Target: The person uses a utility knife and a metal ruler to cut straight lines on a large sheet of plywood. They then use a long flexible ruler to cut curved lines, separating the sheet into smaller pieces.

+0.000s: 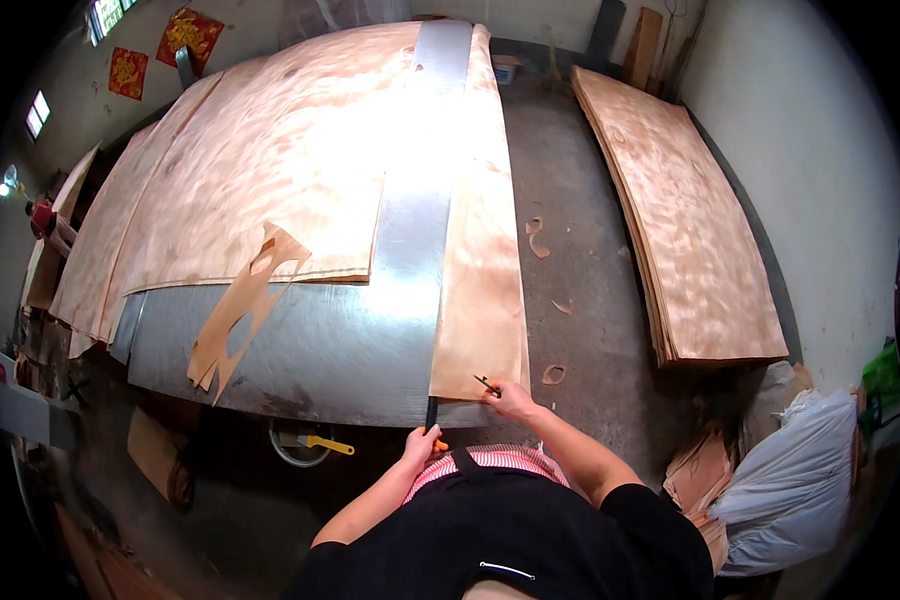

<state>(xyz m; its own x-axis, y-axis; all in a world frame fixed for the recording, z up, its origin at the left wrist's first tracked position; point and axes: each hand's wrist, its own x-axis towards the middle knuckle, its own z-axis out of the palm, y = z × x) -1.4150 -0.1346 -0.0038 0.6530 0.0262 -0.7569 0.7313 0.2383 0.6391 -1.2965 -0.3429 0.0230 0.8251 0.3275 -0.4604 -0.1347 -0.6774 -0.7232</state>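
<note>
Veneer strip [480,290] lies lengthwise on the right side of the metal table [300,350], and its near end is just before you. Your right hand [513,402] has its fingers closed on a small dark tool [484,382], over the right part of this near end. Your left hand [423,444] is closed around the lower end of a dark bar [431,412], at the near left corner; an orange part [442,445] shows beside it, but I cannot tell if both are one tool.

The thin wood could split, I think, if the small tool catches in its grain. The strip could also slide on the smooth metal, because neither palm presses it down flat.

Further left, a holed veneer scrap [242,310] hangs partly over the near table edge, so a bump may drop it. Wide veneer sheets [260,150] cover the far left surface. On the right, a veneer stack [700,220] lies low, and curled offcuts [554,374] are on the grey floor [590,270].
</note>
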